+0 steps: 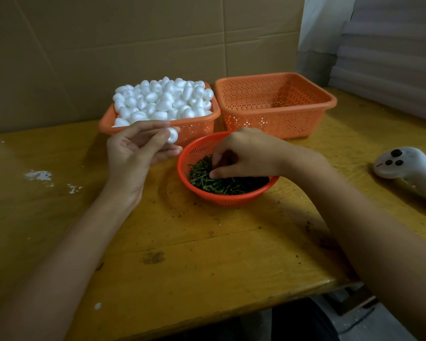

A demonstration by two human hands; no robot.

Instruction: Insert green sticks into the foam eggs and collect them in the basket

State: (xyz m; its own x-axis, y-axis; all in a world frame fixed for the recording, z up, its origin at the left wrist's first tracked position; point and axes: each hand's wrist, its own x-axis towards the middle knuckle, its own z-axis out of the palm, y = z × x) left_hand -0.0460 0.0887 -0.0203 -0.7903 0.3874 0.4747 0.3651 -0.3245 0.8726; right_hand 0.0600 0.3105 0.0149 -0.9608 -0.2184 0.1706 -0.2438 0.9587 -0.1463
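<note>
on the yellow worktop [207, 254], white flecks [38, 175] lie at far left. your left hand [135, 153], palm up, pinches one foam egg [172, 135] between thumb and fingertips, just in front of the orange basket [197, 130] heaped with foam eggs [162, 99]. beside it, nearer you, a round red basket [231, 200] holds the green sticks [221, 185]. your right hand [246, 153] reaches into that pile, fingers curled down among the sticks and thumb lying across them; whether it has hold of a stick cannot be told. behind it, a second orange basket [268, 119] stands just beside the first. a white controller [408, 166] rests at the far right edge. cardboard [133, 45] backs the scene.
</note>
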